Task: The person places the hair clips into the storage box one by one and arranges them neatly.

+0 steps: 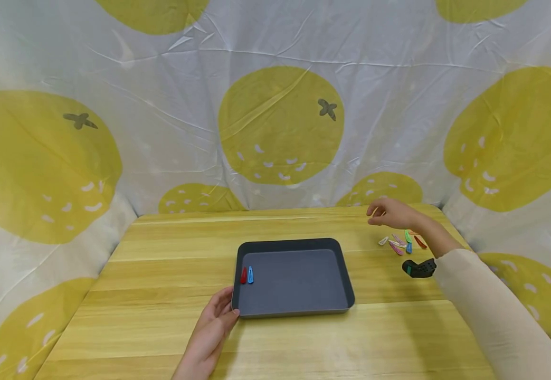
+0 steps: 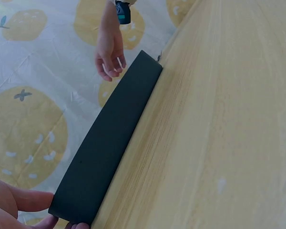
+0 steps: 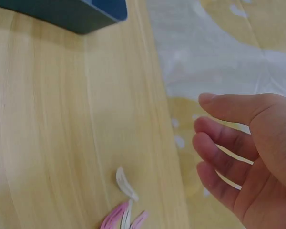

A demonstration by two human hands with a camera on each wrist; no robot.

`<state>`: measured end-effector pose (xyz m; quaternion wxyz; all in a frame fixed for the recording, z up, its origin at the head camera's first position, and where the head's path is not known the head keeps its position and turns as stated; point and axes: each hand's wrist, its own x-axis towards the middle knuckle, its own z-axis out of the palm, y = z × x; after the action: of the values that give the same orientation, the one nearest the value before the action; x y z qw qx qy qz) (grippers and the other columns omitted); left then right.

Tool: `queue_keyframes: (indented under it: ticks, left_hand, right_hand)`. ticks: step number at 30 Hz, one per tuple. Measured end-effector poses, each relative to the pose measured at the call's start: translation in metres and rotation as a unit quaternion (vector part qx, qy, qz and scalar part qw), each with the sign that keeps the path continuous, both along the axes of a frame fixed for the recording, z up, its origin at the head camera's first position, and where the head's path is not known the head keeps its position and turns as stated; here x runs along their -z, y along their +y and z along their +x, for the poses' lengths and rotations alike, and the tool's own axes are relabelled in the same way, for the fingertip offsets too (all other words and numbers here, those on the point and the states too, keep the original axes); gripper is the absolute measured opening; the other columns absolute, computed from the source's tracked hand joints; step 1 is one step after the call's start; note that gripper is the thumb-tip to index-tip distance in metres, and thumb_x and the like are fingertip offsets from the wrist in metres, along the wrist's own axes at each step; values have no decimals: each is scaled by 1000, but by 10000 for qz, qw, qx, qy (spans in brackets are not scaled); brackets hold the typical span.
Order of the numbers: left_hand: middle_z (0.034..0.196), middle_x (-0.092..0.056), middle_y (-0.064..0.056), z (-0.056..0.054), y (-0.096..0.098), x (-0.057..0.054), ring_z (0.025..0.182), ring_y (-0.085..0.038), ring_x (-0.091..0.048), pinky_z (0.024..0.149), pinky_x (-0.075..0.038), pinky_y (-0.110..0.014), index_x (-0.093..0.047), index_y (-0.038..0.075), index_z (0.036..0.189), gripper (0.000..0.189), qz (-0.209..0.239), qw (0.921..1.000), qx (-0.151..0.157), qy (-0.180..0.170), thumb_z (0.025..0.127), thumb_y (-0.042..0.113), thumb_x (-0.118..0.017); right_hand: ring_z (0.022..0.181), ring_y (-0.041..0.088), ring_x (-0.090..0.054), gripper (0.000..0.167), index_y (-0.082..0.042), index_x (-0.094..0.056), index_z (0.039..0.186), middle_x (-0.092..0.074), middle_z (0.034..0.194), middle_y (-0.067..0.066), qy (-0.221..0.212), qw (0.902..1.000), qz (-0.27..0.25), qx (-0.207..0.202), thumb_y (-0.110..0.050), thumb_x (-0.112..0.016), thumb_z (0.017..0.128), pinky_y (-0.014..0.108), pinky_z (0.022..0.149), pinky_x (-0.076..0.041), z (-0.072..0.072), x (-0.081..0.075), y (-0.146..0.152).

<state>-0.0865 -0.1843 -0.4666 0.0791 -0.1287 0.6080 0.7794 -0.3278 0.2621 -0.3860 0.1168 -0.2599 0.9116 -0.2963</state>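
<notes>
My left hand (image 1: 210,331) grips the near left corner of a dark grey rectangular tray (image 1: 296,282), with the thumb at its rim. Inside the tray, a red snap hair clip (image 1: 244,275) and a blue snap hair clip (image 1: 250,275) lie side by side along the left wall. My right hand (image 1: 391,212) hovers above the far right of the table, fingers loosely bent and holding nothing. Just below it in the head view is a loose group of hair clips, among them a white clip (image 1: 383,240), a pink clip (image 1: 396,248) and a green clip (image 1: 407,236).
The wooden table (image 1: 171,269) meets a lemon-print curtain (image 1: 280,126) at the back and sides. A black device (image 1: 418,268) shows at the right wrist, beside the sleeve (image 1: 484,301). The tray stands between the left hand and the loose clips.
</notes>
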Motion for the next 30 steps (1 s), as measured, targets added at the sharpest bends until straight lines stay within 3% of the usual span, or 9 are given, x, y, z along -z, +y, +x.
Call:
queue_keyframes:
  ticks: [7, 12, 21, 30]
  left_hand:
    - [162, -23, -28, 0, 0, 1, 146, -39, -29, 119, -27, -51, -24, -5, 158, 67, -1, 10000, 2, 28, 97, -13, -50]
    - [161, -24, -28, 0, -1, 1, 145, -39, -29, 119, -28, -52, -24, -4, 158, 67, -35, 10000, -15, 15, 97, -13, -49]
    - [161, -26, -28, 0, 0, 1, 144, -39, -31, 117, -30, -50, -26, -4, 158, 66, -90, 10000, -29, 33, 97, -12, -50]
    - [161, -25, -28, 0, 0, 2, 145, -39, -30, 118, -29, -52, -26, -4, 158, 66, -71, 10000, -28, 41, 97, -13, -50]
  right_hand:
    - [99, 41, -65, 29, 6, -63, 120, -69, 105, 16, -208, 9991, 33, 360, -17, -67, 103, 45, 79, -55, 1, 10, 27]
    - [95, 38, -65, 26, 7, -63, 117, -69, 102, 13, -95, 9983, 141, 554, -14, -67, 102, 41, 75, -54, 2, 16, 43]
    - [86, 35, -65, 26, 11, -62, 113, -69, 98, 15, -141, 9955, 147, 927, -11, -66, 101, 45, 74, -54, 5, 32, 74]
    - [91, 34, -63, 30, 12, -64, 109, -69, 99, 18, 146, 9895, 478, 1359, -17, -67, 101, 45, 77, -52, 13, 50, 107]
